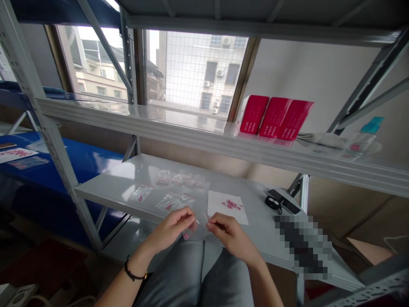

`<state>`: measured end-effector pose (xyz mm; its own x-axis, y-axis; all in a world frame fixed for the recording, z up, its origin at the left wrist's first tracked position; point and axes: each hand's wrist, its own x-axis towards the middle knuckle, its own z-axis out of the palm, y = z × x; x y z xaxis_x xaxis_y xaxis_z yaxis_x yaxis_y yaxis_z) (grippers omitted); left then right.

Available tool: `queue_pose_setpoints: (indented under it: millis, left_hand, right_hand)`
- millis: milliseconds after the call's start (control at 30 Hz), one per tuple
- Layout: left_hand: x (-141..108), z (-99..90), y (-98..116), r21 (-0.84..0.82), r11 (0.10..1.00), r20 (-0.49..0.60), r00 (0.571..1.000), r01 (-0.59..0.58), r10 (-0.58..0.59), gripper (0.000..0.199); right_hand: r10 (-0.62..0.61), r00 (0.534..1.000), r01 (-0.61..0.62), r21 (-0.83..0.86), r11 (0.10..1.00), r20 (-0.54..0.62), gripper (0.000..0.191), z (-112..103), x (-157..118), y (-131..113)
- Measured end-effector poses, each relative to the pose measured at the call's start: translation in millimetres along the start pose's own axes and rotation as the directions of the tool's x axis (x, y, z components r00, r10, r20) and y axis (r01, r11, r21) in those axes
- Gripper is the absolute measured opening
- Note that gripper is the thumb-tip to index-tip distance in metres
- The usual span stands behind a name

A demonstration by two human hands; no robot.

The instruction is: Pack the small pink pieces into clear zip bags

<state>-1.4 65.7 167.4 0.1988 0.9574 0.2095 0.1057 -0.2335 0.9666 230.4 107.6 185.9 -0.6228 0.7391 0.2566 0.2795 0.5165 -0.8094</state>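
A grey metal shelf (pixel 111 181) held several small clear zip bags (pixel 169 201) and, just beyond the hands, a white paper sheet (pixel 215 205) with loose pink pieces (pixel 231 205) on it. The left hand (pixel 169 230) and right hand (pixel 229 234) each pinched narrowly at the top of a small clear plastic bag (pixel 194 229), which hung between them near the shelf's front edge with pink contents at its bottom.

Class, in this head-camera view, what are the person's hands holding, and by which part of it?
The left hand and right hand pinch a small clear plastic bag between their fingertips, seemingly at its top edge, one hand at each side.
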Motion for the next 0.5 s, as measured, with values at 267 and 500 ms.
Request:
queue_pose_setpoints:
  millis: [267, 500]
  left_hand:
    - [-33.5, 67.7, -12.8, 0.309, 0.944, -0.314, 0.924, -0.118, 0.218, 0.015]
    - [-42.0, 78.6, -18.5, 0.166, 0.984, -0.359, 0.926, -0.059, 0.116, 0.022]
  right_hand:
    - [0.134, 0.962, -0.1, 0.149, 0.984, -0.236, 0.026, 34.1, -32.8, 14.6]
    - [0.021, 0.968, -0.029, -0.029, 0.999, -0.251, 0.025, 63.4, -37.9, -6.7]
